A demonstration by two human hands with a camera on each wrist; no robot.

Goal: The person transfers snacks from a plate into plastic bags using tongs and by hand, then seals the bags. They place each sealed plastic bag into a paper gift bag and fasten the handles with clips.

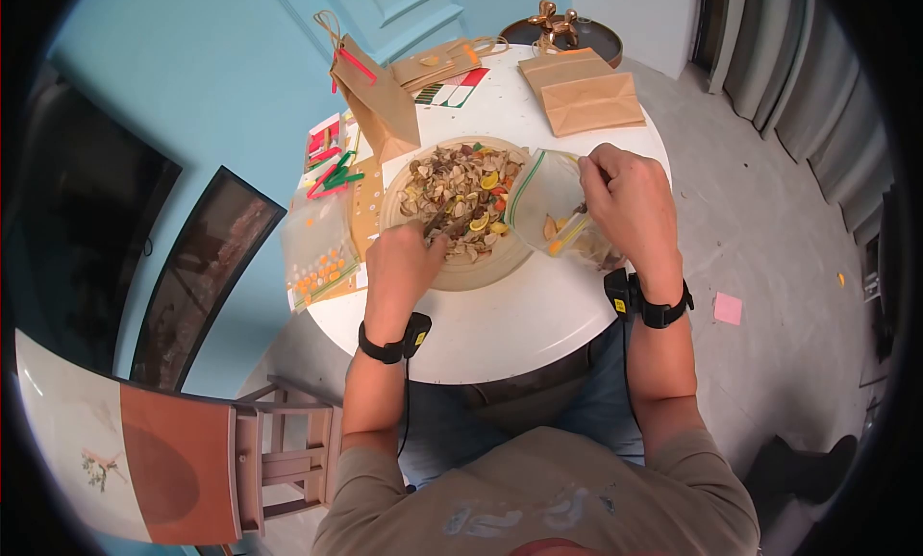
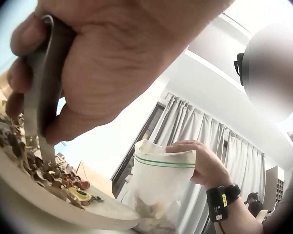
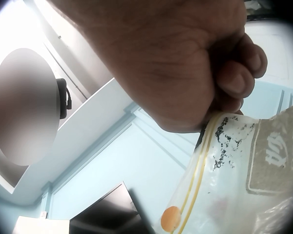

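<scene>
Pale blue wall [image 1: 221, 75] and a grey floor [image 1: 721, 383] surround the round white table [image 1: 461, 335] that my head view looks down on. On it, a beige plate [image 1: 471, 282] carries a heap of dried mix [image 1: 461, 186] with yellow slices. The left hand [image 1: 399, 263] grips tongs [image 1: 437, 220] over the heap; the right hand [image 1: 630, 196], fingers curled, holds a clear zip bag [image 1: 536, 196] at the plate's right side, some pieces inside it. One paper bag [image 1: 380, 99] stands upright behind the plate; another, the folded bag [image 1: 586, 90], lies at the far right. Red and green strips [image 1: 332, 176] sit left of the plate, near a clear packet [image 1: 322, 234] with orange dots.

From the left wrist, I see the metal tongs pinched between thumb and fingers, their tips down in the dried mix. The zip bag, with its green line, stands beyond the plate's edge, the right hand at its mouth. Light curtains [image 2: 185, 122] hang behind.

Through the right wrist view, I find the fingers curled in at the zip bag's edge, beside a yellow double line and an orange dot [image 3: 171, 219]; their exact grip is hidden.
</scene>
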